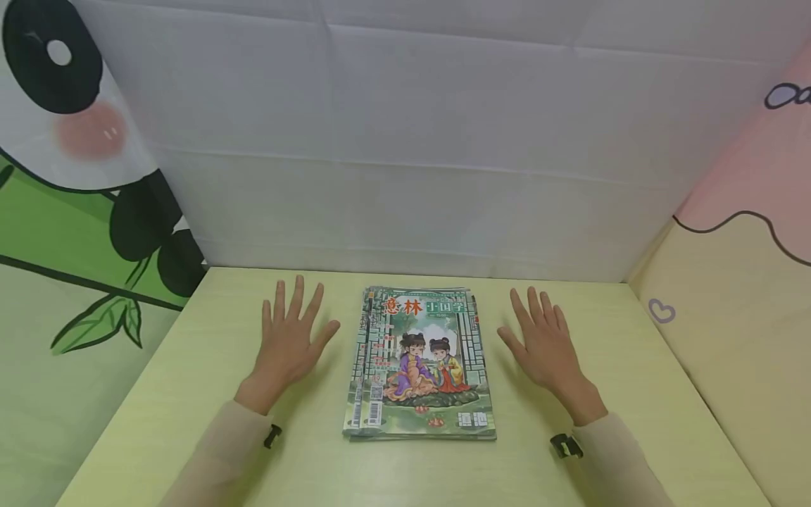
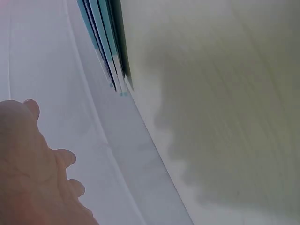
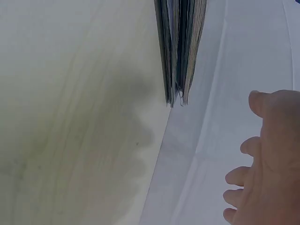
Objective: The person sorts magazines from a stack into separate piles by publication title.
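Observation:
A stack of magazines (image 1: 421,366) lies on the table between the two hands, its top cover green with two cartoon figures and red lettering. Its layered spines (image 2: 105,42) show in the left wrist view, and the page edges (image 3: 182,51) in the right wrist view. To the left of the stack, my left hand (image 1: 290,345) hovers palm down with fingers spread, holding nothing. My right hand (image 1: 545,348) mirrors it on the other side, fingers straight and apart from the magazines. Both cast shadows on the tabletop.
The pale yellow table (image 1: 418,475) ends at a white cloth backdrop (image 1: 431,155) behind the stack. A printed panel (image 1: 82,239) with a cartoon panda-like figure borders the left, and a pink and cream panel (image 1: 741,296) the right. Each wrist carries a small dark device (image 1: 566,446).

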### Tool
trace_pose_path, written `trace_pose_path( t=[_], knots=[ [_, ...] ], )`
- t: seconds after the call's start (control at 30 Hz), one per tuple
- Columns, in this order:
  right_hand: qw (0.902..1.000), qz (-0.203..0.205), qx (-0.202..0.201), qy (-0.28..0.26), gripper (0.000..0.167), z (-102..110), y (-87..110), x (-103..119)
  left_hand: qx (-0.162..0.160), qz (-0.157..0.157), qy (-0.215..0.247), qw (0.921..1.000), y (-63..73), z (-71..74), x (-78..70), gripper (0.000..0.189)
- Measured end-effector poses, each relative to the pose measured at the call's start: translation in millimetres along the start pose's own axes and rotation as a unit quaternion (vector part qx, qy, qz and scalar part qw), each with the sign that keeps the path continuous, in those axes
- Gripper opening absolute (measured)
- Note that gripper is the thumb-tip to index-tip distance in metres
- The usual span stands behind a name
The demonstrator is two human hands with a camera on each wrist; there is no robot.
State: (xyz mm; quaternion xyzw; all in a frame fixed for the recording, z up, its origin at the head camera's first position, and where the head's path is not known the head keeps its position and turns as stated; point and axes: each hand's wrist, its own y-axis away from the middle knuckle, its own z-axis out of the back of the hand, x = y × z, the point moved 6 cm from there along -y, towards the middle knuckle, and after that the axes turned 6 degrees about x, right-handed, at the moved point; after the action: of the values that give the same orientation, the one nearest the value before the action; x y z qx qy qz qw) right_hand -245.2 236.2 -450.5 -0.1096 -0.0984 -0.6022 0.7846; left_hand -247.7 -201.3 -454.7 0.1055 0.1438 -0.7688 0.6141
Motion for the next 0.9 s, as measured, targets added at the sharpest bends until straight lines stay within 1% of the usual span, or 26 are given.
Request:
trace_pose_path(
  t=[0.1, 0.3, 0.43, 0.53, 0.6, 0.7, 0.8, 0.9],
  knots=[
    [0.9998, 0.001, -0.001, -0.017, 0.079, -1, 2.7, 2, -0.004, -0.006, 0.015, 0.9999, 2.4, -1.2, -6.8, 0.081],
    [0.9980, 0.003, -0.006, -0.063, 0.075, -2, 7.6, 8, 0.000, -0.020, 0.062, 0.9979, 6.1, -6.2, -21.9, 0.077],
    [0.9964, 0.006, -0.016, -0.084, 0.074, -4, 9.7, 12, 0.002, -0.026, 0.095, 0.9951, 6.9, -13.2, -29.5, 0.075],
    [0.9947, 0.006, -0.029, -0.099, 0.073, -5, 11.1, 14, 0.009, -0.032, 0.126, 0.9915, 6.9, -20.0, -34.3, 0.073],
    [0.9932, 0.006, -0.038, -0.110, 0.072, -5, 12.1, 15, 0.013, -0.034, 0.149, 0.9881, 7.6, -23.7, -37.2, 0.072],
    [0.9903, 0.008, -0.050, -0.129, 0.071, -7, 13.8, 18, 0.023, -0.029, 0.185, 0.9820, 9.5, -28.7, -40.9, 0.071],
    [0.9869, 0.009, -0.063, -0.148, 0.071, -8, 15.7, 21, 0.035, -0.019, 0.226, 0.9734, 11.6, -33.8, -43.7, 0.070],
    [0.9823, 0.008, -0.075, -0.172, 0.072, -10, 18.2, 24, 0.045, -0.007, 0.268, 0.9625, 14.3, -38.4, -45.7, 0.070]
  ],
)
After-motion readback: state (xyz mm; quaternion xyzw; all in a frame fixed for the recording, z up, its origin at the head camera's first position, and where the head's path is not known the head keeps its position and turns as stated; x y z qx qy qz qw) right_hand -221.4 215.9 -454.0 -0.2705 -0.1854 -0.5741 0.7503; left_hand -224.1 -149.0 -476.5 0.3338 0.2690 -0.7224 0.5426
